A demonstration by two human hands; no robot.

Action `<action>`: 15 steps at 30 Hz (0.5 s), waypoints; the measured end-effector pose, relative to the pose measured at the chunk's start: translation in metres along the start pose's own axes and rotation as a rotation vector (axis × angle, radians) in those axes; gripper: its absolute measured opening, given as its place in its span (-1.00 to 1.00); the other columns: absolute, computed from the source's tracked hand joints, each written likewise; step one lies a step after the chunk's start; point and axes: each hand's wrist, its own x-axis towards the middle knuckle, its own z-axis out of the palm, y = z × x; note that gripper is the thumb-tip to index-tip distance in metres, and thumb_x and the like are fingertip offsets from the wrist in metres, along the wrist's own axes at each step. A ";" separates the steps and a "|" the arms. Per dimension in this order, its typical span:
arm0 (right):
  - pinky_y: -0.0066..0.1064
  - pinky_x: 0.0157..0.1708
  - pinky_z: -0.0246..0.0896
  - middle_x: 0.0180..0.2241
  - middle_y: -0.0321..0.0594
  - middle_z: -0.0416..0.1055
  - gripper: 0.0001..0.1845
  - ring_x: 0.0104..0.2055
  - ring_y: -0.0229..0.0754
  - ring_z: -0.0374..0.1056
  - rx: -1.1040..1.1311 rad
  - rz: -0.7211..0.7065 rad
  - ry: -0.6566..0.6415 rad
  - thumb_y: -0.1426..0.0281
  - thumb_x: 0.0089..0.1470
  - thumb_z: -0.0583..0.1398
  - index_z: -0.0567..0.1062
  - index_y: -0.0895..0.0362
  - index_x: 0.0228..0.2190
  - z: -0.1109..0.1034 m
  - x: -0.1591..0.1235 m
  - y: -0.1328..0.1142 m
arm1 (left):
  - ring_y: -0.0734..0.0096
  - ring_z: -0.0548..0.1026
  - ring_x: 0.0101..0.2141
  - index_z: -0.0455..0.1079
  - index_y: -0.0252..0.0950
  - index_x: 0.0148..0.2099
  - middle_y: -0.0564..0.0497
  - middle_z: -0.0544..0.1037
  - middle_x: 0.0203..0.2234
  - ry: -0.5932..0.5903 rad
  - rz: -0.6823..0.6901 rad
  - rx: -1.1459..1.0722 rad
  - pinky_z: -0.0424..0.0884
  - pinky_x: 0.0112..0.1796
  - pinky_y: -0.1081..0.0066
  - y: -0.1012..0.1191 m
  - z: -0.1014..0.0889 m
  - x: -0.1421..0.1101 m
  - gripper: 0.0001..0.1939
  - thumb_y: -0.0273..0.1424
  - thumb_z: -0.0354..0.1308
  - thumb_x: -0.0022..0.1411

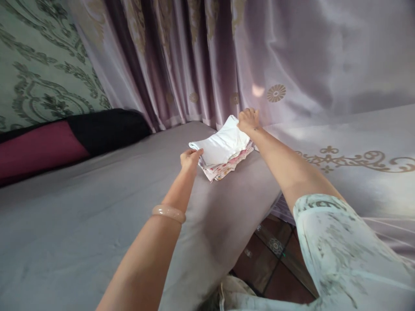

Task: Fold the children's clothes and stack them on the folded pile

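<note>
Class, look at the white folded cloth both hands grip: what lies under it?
Under the white folded cloth lie thinner patterned cloths, only their edges showing, on the grey mattress. Their count and middles are covered.

- This is a bedroom in a home.
- A big bed (81, 224) with a grey sheet fills most of the room.
- Long shiny purple curtains (181, 56) hang behind it.
- A red and black bolster pillow (65, 142) lies by the patterned green wall (39, 65).
- The floor has dark red tiles (275, 268).
</note>
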 end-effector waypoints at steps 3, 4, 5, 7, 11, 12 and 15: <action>-0.14 0.00 -0.17 0.03 0.27 0.29 -0.69 0.12 0.05 0.08 -0.005 0.002 -0.011 0.50 0.26 0.05 0.46 0.44 -0.08 -0.006 -0.005 0.000 | 0.55 0.26 -0.61 0.34 -0.26 -0.45 0.18 0.31 -0.67 0.009 0.020 -0.018 0.20 -0.50 0.49 -0.004 0.007 0.001 -0.82 -0.34 0.27 -0.08; -0.15 0.00 -0.18 0.03 0.27 0.30 -0.69 0.11 0.04 0.09 -0.009 0.000 -0.006 0.52 0.25 0.04 0.47 0.45 -0.09 -0.007 -0.006 0.001 | 0.55 0.26 -0.61 0.34 -0.26 -0.43 0.18 0.31 -0.66 0.009 0.022 -0.016 0.20 -0.50 0.50 -0.005 0.009 0.001 -0.82 -0.33 0.27 -0.08; -0.16 -0.01 -0.17 0.02 0.27 0.31 -0.70 0.11 0.03 0.09 -0.015 -0.003 0.000 0.53 0.25 0.04 0.47 0.45 -0.09 -0.007 -0.006 0.002 | 0.54 0.27 -0.61 0.34 -0.26 -0.41 0.18 0.31 -0.66 0.010 0.021 -0.009 0.20 -0.50 0.49 -0.007 0.011 0.002 -0.82 -0.33 0.27 -0.07; -0.16 -0.01 -0.15 0.01 0.26 0.32 -0.70 0.10 0.03 0.10 -0.033 -0.019 0.015 0.53 0.24 0.04 0.48 0.43 -0.11 -0.004 -0.006 0.005 | 0.53 0.29 -0.61 0.34 -0.25 -0.41 0.18 0.32 -0.66 0.010 0.014 0.012 0.22 -0.49 0.49 -0.010 0.014 0.003 -0.81 -0.33 0.28 -0.07; -0.12 -0.01 -0.09 0.00 0.20 0.33 -0.71 0.09 0.07 0.13 -0.064 -0.042 0.011 0.47 0.22 0.06 0.49 0.37 -0.14 0.010 -0.002 0.011 | 0.48 0.33 -0.61 0.33 -0.25 -0.40 0.18 0.31 -0.69 -0.005 -0.016 0.009 0.25 -0.49 0.47 -0.015 0.020 0.003 -0.81 -0.34 0.27 -0.06; -0.09 0.00 -0.08 -0.01 0.17 0.34 -0.70 0.09 0.08 0.13 -0.065 -0.044 0.010 0.45 0.22 0.05 0.49 0.35 -0.14 0.016 0.000 0.012 | 0.47 0.35 -0.61 0.33 -0.25 -0.39 0.17 0.31 -0.69 -0.011 -0.026 0.008 0.26 -0.50 0.46 -0.016 0.021 0.003 -0.81 -0.34 0.26 -0.05; -0.01 0.04 -0.09 -0.01 0.12 0.34 -0.69 0.11 0.13 0.12 -0.052 -0.043 0.012 0.42 0.20 0.04 0.49 0.31 -0.15 0.032 0.004 0.014 | 0.40 0.42 -0.56 0.35 -0.25 -0.35 0.13 0.35 -0.67 -0.001 -0.031 0.078 0.29 -0.47 0.43 -0.023 0.021 0.005 -0.81 -0.31 0.25 -0.04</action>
